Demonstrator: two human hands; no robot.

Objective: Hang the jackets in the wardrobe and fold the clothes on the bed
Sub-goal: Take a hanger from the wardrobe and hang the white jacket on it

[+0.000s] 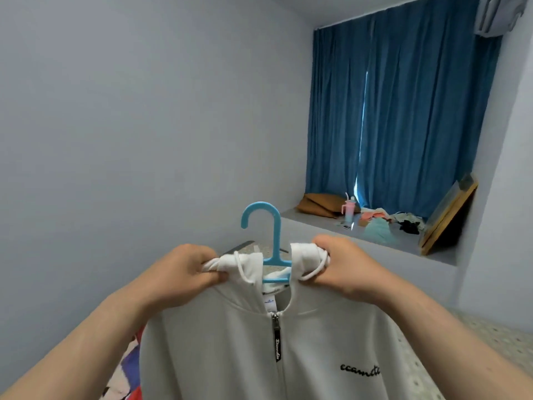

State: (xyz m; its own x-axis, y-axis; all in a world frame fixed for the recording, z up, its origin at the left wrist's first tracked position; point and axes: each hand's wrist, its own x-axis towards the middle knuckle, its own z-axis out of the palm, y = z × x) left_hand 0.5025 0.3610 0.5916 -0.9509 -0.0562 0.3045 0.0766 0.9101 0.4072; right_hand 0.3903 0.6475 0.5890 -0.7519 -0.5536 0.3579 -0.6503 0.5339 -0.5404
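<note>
Pale blue-grey wall (129,125) from nine to twelve o'clock; closed blue curtain (403,111) at two o'clock, split by a sliver of daylight down its middle seam, with an air conditioner (496,15) in the top corner at about one o'clock. Below the curtain, at three to four o'clock, a grey window ledge (305,223) carrying a brown cushion (317,204), a pink-and-blue bottle (349,210) with a straw, a loose heap of small clothes (377,223) in peach, mint and black, and a wooden-framed panel (450,212) leaning tilted against the side wall at the ledge's far end.

At six o'clock, held up before the camera: a white zip jacket (230,356) on a light-blue plastic hanger (274,235), hook upright, opening toward nine o'clock, clear of both hands. At nine o'clock of the hanger, left hand (184,272), fingers curled tight round a bunched fold of the jacket's hood edge. At three o'clock of the hanger, right hand (343,267), likewise clenched round bunched white cloth, with a loop of white drawstring (314,272) trailing under the fingers. Zip done up to the neck, dark pull tab (277,342) hanging straight down; black script lettering (360,369) on the chest at five o'clock; small white neck label (269,301) just under the hanger's bar. Hanger shoulders hidden inside the cloth.

Behind the jacket, patterned bed (490,347) at four to five o'clock, and a red, blue and white cloth (129,368) peeking out at seven o'clock beside the left forearm.
</note>
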